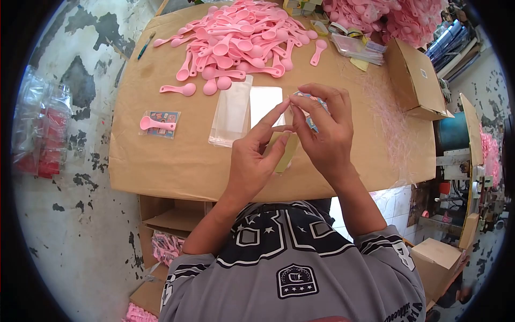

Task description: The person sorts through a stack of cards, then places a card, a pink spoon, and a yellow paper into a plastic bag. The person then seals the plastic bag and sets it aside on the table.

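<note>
My left hand (260,153) is closed, its index fingertip meeting the fingers of my right hand (328,121) over the middle of the table. The right thumb and index finger are pinched together there; what they hold is too small to make out. Behind the right fingers shows part of a blue patterned card (312,124). An olive-yellow strip (288,155) lies under the left thumb. Just left of the hands are a stack of clear plastic bags (229,115) and a white rectangular sheet (263,102), partly covered by the left fingers.
A large heap of pink measuring spoons (241,40) covers the table's far side. One bagged pink spoon with a card (160,124) lies at left. A cardboard box (416,78) stands at right, beside pinkish plastic strands (389,115). A pen (145,46) lies near the left edge.
</note>
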### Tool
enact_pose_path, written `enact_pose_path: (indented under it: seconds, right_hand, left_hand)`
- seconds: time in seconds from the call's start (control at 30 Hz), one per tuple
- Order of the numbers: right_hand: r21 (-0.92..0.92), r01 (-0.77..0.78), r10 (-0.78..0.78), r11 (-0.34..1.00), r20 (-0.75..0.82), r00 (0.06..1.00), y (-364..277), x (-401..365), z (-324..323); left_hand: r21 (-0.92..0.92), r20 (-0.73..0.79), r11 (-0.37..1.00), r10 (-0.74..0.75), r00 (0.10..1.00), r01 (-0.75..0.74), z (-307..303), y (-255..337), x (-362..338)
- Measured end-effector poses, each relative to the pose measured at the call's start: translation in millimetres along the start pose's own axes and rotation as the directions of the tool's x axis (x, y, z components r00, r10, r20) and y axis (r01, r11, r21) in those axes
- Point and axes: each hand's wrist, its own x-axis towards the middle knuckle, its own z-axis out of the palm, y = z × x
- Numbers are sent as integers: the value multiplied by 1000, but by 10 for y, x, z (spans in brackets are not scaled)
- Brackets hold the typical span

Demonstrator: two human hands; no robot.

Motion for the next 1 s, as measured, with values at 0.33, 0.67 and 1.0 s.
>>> enact_pose_path:
  seconds: [0.33, 0.67, 1.0]
  right_hand:
    - [473, -363, 432, 803, -40, 901, 283, -49, -123]
    - [769, -515, 550, 378, 261, 793, 774, -394, -643]
    - [629, -734, 452, 256, 593, 666, 199, -359, -211]
  left_hand:
    - [110, 163, 990, -106, 981, 89, -57, 88, 10]
    - [-333, 64, 931, -132, 989, 146, -10, 8, 93]
    - [-301, 55, 949, -81, 995, 94, -89, -75, 105]
